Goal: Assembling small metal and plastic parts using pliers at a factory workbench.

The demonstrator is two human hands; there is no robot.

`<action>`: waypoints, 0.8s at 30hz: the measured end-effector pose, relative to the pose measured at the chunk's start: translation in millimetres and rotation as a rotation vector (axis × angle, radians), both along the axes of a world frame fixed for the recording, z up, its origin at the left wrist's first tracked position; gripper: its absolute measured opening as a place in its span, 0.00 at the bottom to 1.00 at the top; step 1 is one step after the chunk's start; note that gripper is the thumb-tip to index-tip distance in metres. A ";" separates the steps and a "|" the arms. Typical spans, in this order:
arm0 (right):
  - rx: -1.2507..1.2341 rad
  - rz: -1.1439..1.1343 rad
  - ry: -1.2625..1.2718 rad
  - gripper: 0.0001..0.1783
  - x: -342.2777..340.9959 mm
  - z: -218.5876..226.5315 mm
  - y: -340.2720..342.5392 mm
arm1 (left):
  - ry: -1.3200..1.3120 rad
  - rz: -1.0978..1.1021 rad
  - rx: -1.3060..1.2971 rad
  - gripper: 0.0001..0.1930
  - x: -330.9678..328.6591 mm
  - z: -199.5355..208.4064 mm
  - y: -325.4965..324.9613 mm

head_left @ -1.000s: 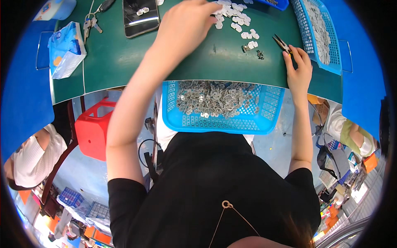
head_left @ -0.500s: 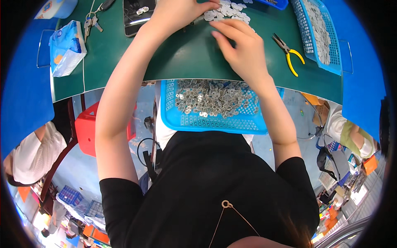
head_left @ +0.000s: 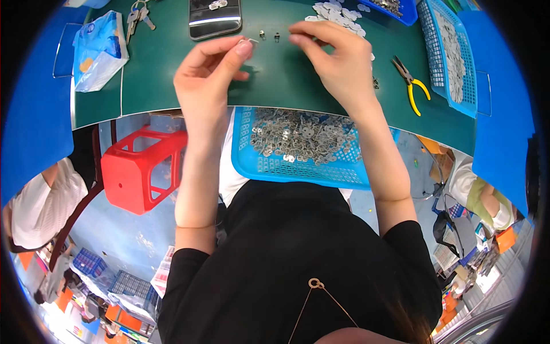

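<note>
My left hand [head_left: 209, 77] is over the green table, thumb and forefinger pinching a small, thin, pale metal piece [head_left: 253, 40]. My right hand [head_left: 342, 63] is across from it, thumb and forefinger drawn together; anything between them is too small to make out. Two tiny dark metal fittings, a left one [head_left: 262, 34] and a right one [head_left: 277, 37], lie on the table between the hands. Beyond my right fingers spreads a pile of flat, whitish metal pieces [head_left: 332, 14]. A blue basket [head_left: 303, 176] with many small silvery metal parts [head_left: 303, 135] is at my lap, below the table edge.
Yellow-handled pliers [head_left: 411, 86] lie to the right, beside a light blue basket [head_left: 463, 97] of whitish pieces. A dark blue tray [head_left: 404, 17] stands at the back. Leftward are a phone [head_left: 215, 27], keys [head_left: 137, 18] and a tissue pack [head_left: 102, 54]. A red stool [head_left: 126, 178] stands below.
My left hand has drawn back from the pile toward me and left, now with a thin piece in its fingertips. My right thumb and forefinger have come closer together. The view has shifted slightly.
</note>
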State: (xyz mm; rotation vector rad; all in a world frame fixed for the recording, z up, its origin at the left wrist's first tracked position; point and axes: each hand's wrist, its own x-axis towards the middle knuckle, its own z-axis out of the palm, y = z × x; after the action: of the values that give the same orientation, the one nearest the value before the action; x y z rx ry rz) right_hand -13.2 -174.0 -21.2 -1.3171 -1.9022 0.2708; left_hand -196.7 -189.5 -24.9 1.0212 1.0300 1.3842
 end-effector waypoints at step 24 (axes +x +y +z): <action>-0.071 0.030 0.532 0.10 -24.1 11.9 -39.4 | -0.155 0.037 0.042 0.10 38.1 -6.6 -29.8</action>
State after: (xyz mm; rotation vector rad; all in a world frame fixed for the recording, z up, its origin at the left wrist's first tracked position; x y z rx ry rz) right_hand -37.3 -213.3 -9.3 -1.1213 -1.4704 0.6411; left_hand -158.6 -219.2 -31.5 0.9137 0.9123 1.4965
